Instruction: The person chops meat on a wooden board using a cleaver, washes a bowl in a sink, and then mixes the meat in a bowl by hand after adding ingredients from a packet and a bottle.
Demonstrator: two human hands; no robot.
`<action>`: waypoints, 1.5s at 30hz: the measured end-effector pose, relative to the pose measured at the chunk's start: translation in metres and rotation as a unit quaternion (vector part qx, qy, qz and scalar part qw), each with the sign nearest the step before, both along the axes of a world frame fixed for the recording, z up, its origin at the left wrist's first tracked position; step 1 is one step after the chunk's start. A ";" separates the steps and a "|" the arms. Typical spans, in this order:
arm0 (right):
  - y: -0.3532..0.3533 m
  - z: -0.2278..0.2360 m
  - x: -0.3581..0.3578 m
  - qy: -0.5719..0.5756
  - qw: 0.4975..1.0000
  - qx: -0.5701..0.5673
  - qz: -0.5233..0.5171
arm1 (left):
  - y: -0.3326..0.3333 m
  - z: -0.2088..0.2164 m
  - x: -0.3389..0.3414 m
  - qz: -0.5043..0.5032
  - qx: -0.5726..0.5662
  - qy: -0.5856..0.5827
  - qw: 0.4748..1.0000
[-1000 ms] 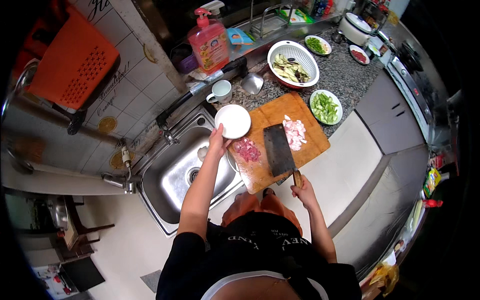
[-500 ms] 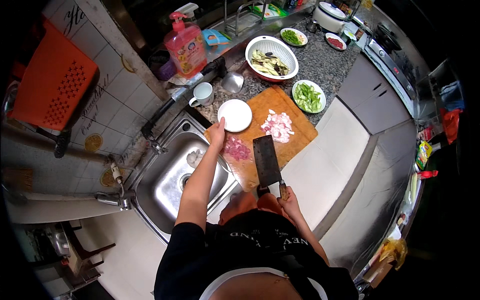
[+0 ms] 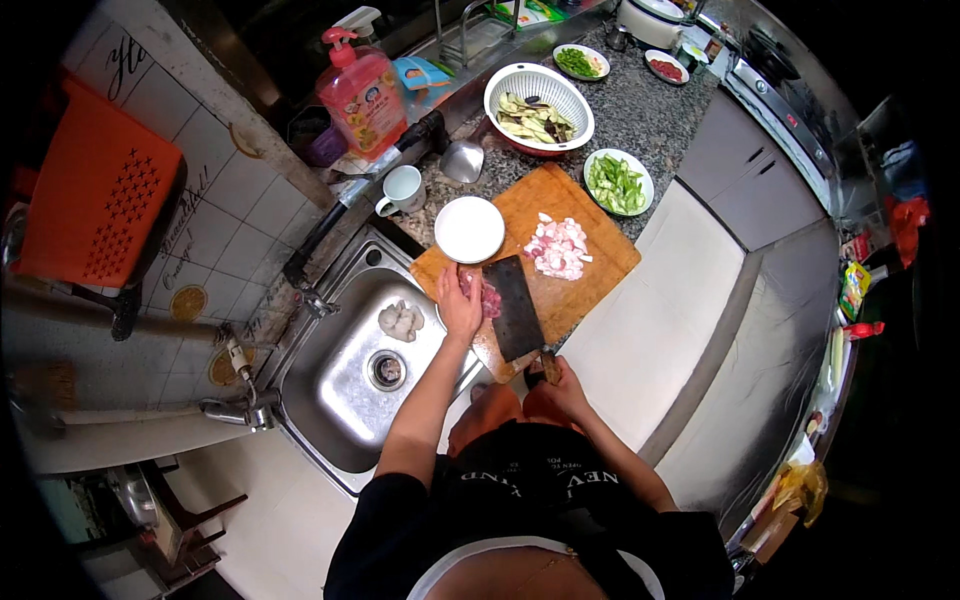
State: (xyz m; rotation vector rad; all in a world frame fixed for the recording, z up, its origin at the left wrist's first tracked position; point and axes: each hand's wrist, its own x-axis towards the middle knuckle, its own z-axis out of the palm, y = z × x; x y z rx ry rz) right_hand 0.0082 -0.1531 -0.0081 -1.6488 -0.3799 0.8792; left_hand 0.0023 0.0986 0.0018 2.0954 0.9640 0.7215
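Observation:
My right hand [image 3: 566,388] grips the handle of a cleaver [image 3: 514,310], its wide dark blade lying low over the wooden cutting board [image 3: 562,205]. On the blade's left is a small pile of reddish sliced meat [image 3: 489,298]. At that pile's left edge, my left hand [image 3: 459,308] rests with its fingers stretched forward and apart, partly covering the meat. A white plate [image 3: 469,230] sits just beyond those fingers, over the board's left side. Pale pink and white chopped fatty meat [image 3: 558,247] lies to the right of the blade.
Left of the board is a steel sink [image 3: 335,385] with a pale wet lump [image 3: 401,321] in it. Behind stand a white mug [image 3: 403,188], a colander [image 3: 570,95] of sliced eggplant and a plate of cut green peppers [image 3: 617,184]. A pink pump bottle [image 3: 365,97] stands farther left.
My left hand has let go of the white plate and come down to the reddish meat. The cleaver has shifted left, its blade now beside that meat.

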 end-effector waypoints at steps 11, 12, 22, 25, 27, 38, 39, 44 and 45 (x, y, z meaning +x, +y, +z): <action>0.013 0.022 -0.006 0.093 0.994 -0.039 0.049 | -0.032 -0.009 0.002 0.005 -0.031 -0.092 0.995; 0.014 0.041 -0.005 0.104 0.993 -0.034 0.048 | -0.034 -0.011 0.002 -0.001 -0.034 -0.095 0.995; 0.037 0.170 0.055 0.025 0.995 -0.063 0.069 | 0.007 0.058 0.066 -0.059 0.031 -0.177 0.982; 0.059 0.171 0.072 0.044 0.998 -0.010 0.054 | 0.040 0.058 0.086 -0.026 0.022 -0.218 0.975; 0.063 0.161 0.088 0.017 0.999 0.021 0.029 | 0.029 0.120 0.081 -0.036 -0.213 -0.183 0.959; 0.046 0.158 0.102 0.011 1.000 -0.009 -0.002 | 0.059 0.043 0.040 0.118 0.066 -0.046 0.990; 0.037 0.157 0.099 0.021 1.000 -0.003 -0.002 | 0.063 0.018 0.035 0.105 -0.055 -0.046 0.992; -0.024 0.145 0.072 0.072 0.997 -0.029 -0.004 | 0.059 -0.003 0.028 -0.005 -0.630 -0.256 0.733; -0.030 0.144 0.065 0.091 0.996 -0.026 -0.003 | 0.067 -0.007 0.028 -0.029 -0.623 -0.270 0.734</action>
